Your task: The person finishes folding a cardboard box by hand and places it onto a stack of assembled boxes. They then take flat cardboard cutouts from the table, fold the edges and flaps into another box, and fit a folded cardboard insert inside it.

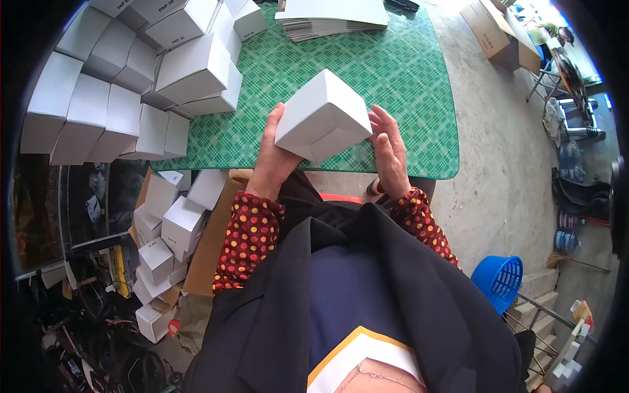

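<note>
A closed white cardboard box (321, 121) is held tilted above the front edge of the green checked table, one corner toward me. My left hand (272, 154) grips it from the left and below, the thumb along its left side and the other fingers hidden underneath. Close to the box's right corner is my right hand (390, 150), thumb and fingers apart; whether a fingertip touches the cardboard I cannot tell.
Stacked white boxes (196, 69) fill the table's left side. Flat cardboard sheets (334, 16) lie at the back of the green table (419, 98). More white boxes (180, 219) sit in a large carton lower left. A blue basket (498, 281) is lower right.
</note>
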Demonstrator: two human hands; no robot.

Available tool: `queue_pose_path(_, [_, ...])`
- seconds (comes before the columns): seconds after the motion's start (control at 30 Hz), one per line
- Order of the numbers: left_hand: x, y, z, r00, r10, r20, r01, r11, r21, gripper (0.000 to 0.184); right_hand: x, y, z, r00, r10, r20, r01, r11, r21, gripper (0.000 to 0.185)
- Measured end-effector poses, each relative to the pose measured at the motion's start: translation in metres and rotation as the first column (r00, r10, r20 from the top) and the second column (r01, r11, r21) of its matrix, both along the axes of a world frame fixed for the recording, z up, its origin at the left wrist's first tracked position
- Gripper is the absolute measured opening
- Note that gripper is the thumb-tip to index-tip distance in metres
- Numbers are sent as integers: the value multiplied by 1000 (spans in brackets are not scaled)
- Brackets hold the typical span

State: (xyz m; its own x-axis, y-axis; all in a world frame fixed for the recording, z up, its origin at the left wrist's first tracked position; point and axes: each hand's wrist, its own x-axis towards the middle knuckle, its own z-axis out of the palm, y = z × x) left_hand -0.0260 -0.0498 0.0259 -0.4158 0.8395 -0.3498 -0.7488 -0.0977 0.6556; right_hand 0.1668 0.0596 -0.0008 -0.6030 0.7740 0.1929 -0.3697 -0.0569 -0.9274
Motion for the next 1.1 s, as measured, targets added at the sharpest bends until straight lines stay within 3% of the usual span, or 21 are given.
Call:
queue_pose_path(0.07, [0,3,0,999,-34,0,34,999,-18,53,-1,1,8,1000,-8,-27,7,1000,-12,63])
queue_pose_path(0.2, [2,7,-1,988,-141,-71,135,987,-85,58,-2,1,24,994,-18,110,7,995,103,71])
queue_pose_path(0.4, [10,0,20,944,-315,-94,310,948,-65,62,5,23,10,973,28,228,-48,995,84,67])
queue_pose_path(0.57, [20,-4,19,926,-264,-270,272,962,-6,76,8,26,8,955,3,298,-20,998,53,65])
queue_pose_path(0.7, [22,6,10,758,-93,-645,-6,989,-149,89,7,22,20,924,87,371,-96,995,7,66])
queue_pose_path(0.87, [20,16,5,873,-63,-484,30,997,-75,92,5,24,31,913,156,377,-184,982,39,67])
queue_pose_path(1.1, [14,19,3,893,-96,-439,75,995,-65,82,-1,45,54,849,308,428,-323,945,-39,68])
